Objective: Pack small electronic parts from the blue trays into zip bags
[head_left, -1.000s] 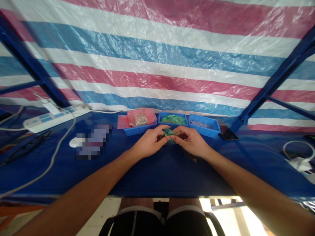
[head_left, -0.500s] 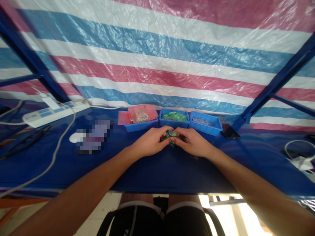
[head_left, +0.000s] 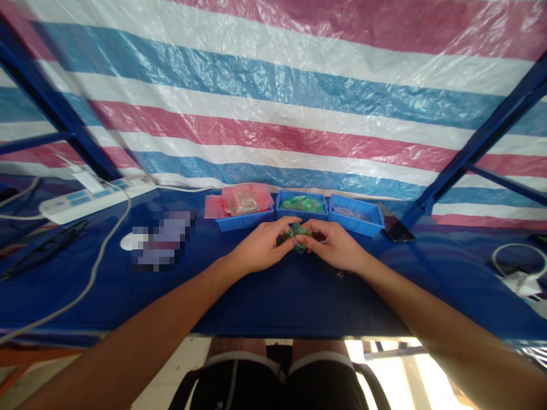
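Between my two hands, a small crumpled green packet (head_left: 298, 232) is pinched just in front of the middle bin. My left hand (head_left: 267, 244) has its thumb and fingers closed on the packet's left side. From the right, my right hand (head_left: 335, 244) grips the same packet, thumb in front. Green packets lie in the middle blue bin (head_left: 302, 214). The left blue bin (head_left: 245, 219) has red-pink bags (head_left: 245, 199) piled on it. In the right blue bin (head_left: 356, 222) are pale clear packets. A tiny dark scrap (head_left: 339, 275) lies below my right wrist.
A white power strip (head_left: 100, 199) with a cable stands at the back left. Nearer are a white round object (head_left: 131, 241), a blurred-out item (head_left: 164, 240) and dark glasses or cable (head_left: 45, 247). A dark phone (head_left: 396, 222) lies right of the bins.
Both hands stay almost in place, with slight finger shifts on the green packet. The camera view has moved very slightly.
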`<state>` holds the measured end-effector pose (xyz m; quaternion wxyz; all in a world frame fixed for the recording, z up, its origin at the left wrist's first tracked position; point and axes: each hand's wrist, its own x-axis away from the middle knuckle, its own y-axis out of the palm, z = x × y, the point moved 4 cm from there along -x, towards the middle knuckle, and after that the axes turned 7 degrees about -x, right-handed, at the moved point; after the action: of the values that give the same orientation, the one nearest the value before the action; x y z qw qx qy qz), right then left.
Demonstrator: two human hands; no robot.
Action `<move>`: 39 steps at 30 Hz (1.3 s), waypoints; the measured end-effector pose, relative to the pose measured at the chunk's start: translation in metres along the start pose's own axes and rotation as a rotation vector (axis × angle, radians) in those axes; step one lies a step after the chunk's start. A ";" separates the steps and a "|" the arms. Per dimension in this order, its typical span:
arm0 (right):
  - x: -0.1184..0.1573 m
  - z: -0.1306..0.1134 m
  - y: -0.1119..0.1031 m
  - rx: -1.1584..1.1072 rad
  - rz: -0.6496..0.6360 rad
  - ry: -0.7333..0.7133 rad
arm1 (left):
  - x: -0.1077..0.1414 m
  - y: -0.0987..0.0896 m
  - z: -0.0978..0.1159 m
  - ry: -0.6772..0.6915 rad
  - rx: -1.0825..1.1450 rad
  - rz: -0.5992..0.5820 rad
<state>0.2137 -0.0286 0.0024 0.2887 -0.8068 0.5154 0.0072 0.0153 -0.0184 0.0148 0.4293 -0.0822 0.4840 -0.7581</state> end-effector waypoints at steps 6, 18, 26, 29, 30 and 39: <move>-0.001 0.004 0.002 -0.162 0.048 0.061 | 0.000 0.000 -0.003 0.022 0.020 0.090; -0.001 0.006 0.001 -0.158 0.099 0.038 | 0.002 0.004 0.000 0.068 -0.004 0.032; 0.000 0.000 0.001 -0.048 0.065 0.009 | 0.000 0.003 0.002 0.084 0.005 0.020; 0.000 0.000 0.003 -0.033 0.042 0.004 | 0.000 0.003 0.001 0.082 0.013 0.020; 0.000 0.000 0.004 -0.033 0.038 0.003 | 0.000 0.003 0.001 0.083 0.012 0.016; 0.000 -0.001 0.004 0.009 0.016 -0.002 | 0.000 0.003 0.000 0.084 -0.025 0.016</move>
<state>0.2100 -0.0302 0.0019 0.2928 -0.8013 0.5216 0.0082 0.0170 -0.0186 0.0119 0.4135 -0.0521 0.5118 -0.7513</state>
